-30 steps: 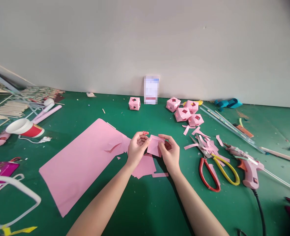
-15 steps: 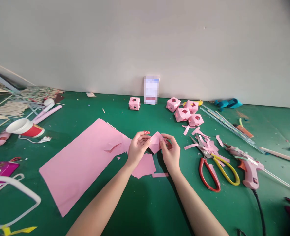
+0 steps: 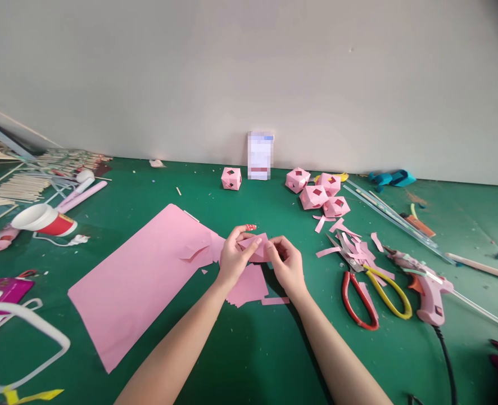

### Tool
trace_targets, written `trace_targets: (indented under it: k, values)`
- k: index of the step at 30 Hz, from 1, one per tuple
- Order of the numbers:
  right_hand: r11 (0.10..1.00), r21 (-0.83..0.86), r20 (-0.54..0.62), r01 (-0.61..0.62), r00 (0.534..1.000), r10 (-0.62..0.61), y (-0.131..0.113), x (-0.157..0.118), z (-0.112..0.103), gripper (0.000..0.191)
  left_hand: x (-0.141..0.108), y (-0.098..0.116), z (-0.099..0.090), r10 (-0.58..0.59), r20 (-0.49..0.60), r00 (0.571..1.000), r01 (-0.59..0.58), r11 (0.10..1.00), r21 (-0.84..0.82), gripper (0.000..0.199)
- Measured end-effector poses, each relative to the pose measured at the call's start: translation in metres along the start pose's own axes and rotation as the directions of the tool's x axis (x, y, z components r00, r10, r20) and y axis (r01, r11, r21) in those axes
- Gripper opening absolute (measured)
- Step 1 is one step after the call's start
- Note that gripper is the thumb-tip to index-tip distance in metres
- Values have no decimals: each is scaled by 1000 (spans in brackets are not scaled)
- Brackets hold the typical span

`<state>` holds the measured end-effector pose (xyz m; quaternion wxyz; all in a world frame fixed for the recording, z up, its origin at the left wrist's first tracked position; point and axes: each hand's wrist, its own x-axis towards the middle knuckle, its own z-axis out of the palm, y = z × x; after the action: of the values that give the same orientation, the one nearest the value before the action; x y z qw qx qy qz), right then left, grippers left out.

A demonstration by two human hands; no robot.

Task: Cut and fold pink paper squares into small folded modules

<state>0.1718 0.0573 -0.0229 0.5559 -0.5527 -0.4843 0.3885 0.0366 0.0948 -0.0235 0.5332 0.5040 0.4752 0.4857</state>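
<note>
A small folded piece of pink paper [image 3: 259, 251] is held up between both hands above the green table. My left hand [image 3: 234, 256] grips its left side, thumb on top; one fingertip wears a red-and-white wrapping. On the right edge, my right hand [image 3: 288, 263] pinches the same piece with thumb and bent fingers. Just below lie pink paper squares [image 3: 249, 285] in a loose stack and a narrow pink strip [image 3: 275, 301]. To the left spreads a large pink sheet [image 3: 139, 287], with smaller creased pieces at its right end.
Scissors [image 3: 358, 270] with red and yellow handles lie among pink scraps, beside a pink glue gun [image 3: 430, 284]. Several folded pink paper balls [image 3: 314, 197] sit behind, one apart [image 3: 231, 178] near a propped phone [image 3: 260, 156]. At left are a paper cup [image 3: 44, 219] and wooden sticks [image 3: 21, 185].
The pink piece has been turned from a diamond to a flatter, tilted position between the fingers. My right hand has shifted slightly left and its fingers have curled in.
</note>
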Motion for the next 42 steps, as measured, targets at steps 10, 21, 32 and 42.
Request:
trace_targets:
  k: [10,21,32,42]
  values:
    - [1000,-11,-63,-19,998,18,3,1,-2,28,-2,3,0,5,72,997,-8,999,52,34]
    - [1000,-3,-62,-20,998,20,0,2,-1,26,-2,3,1,-26,59,998,25,1000,19,34]
    - [999,-1,-80,-42,996,42,3,1,0,27,-2,3,1,-54,28,998,54,999,5,36]
    - [998,-32,-106,-48,993,44,1,0,0,29,-3,4,2,-83,17,996,84,995,-53,34]
